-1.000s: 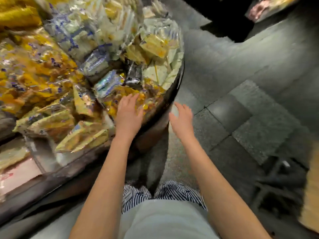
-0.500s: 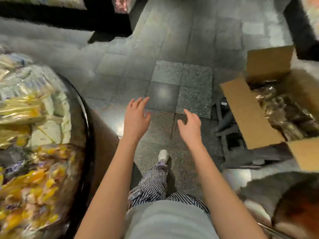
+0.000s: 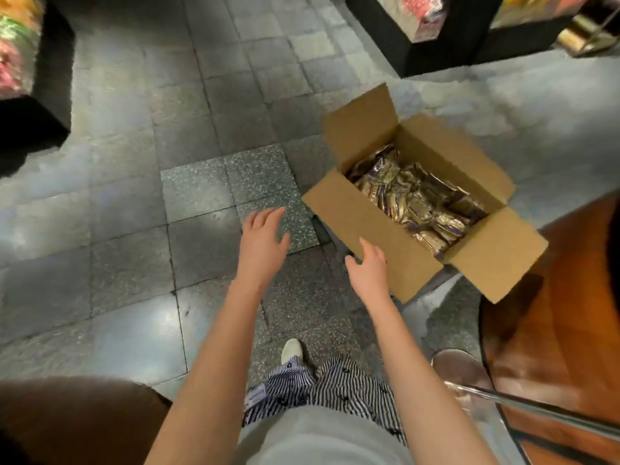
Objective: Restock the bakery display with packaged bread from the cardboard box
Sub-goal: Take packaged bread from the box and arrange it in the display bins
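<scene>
Bare right hand (image 3: 369,271), fingers spread, holding nothing, just before the near flap of the cardboard box (image 3: 385,229). Bare left hand (image 3: 263,243) also spread and empty, over the grey floor tiles (image 3: 134,229) at nine o'clock from the box. Best to reach over the flap, go down into the middle, and grab one pack by its body, not its thin edge. Box wide open at two o'clock from the hands, about half full. Packaged bread (image 3: 419,199) inside: shiny gold wrappers with purple bits, crinkly, piled loosely.
</scene>
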